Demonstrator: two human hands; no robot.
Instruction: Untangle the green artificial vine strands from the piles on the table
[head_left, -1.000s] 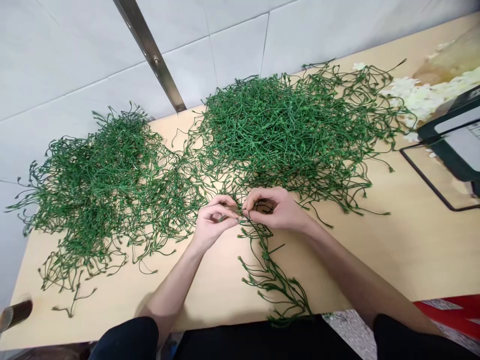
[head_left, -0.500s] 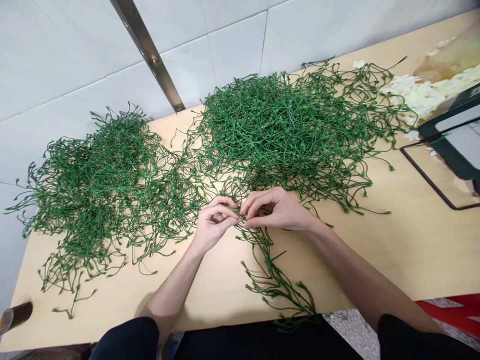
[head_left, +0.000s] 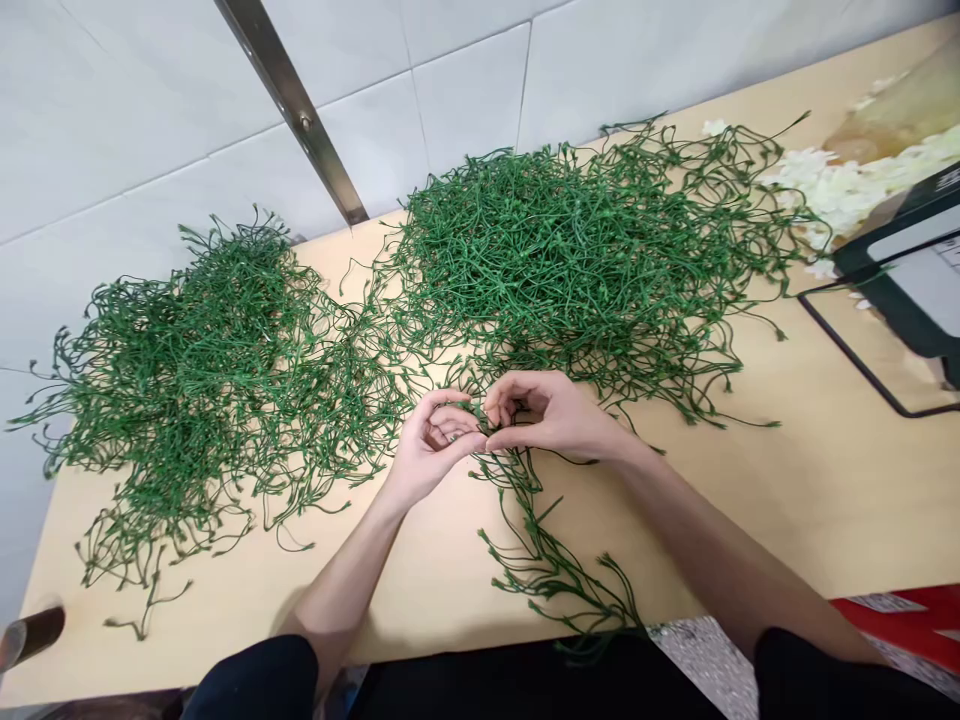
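Note:
My left hand (head_left: 435,447) and my right hand (head_left: 555,418) meet over the table, thumb tips nearly touching. Fingers of both are curled round thin green plastic stems at the top of a strand. This strand of green stems (head_left: 536,530) runs from under my hands towards me, its lower end hanging at the table's front edge. Fingertips partly hide where the stems meet. Just behind my hands lies a big heap of loose green stems (head_left: 555,250), their ends knobbed. Another heap of green stems (head_left: 180,370) spreads to the left.
White artificial flowers (head_left: 847,190) lie at the back right, beside a black-framed object (head_left: 892,270) with a thin black loop. A tiled wall (head_left: 465,90) and metal strip (head_left: 300,110) stand behind the wooden table (head_left: 750,510). A dark cylinder (head_left: 34,635) is at the left front corner.
My left fingers and thumb have spread further apart, and the right fingers have curled more. The strand's lower end has shifted slightly.

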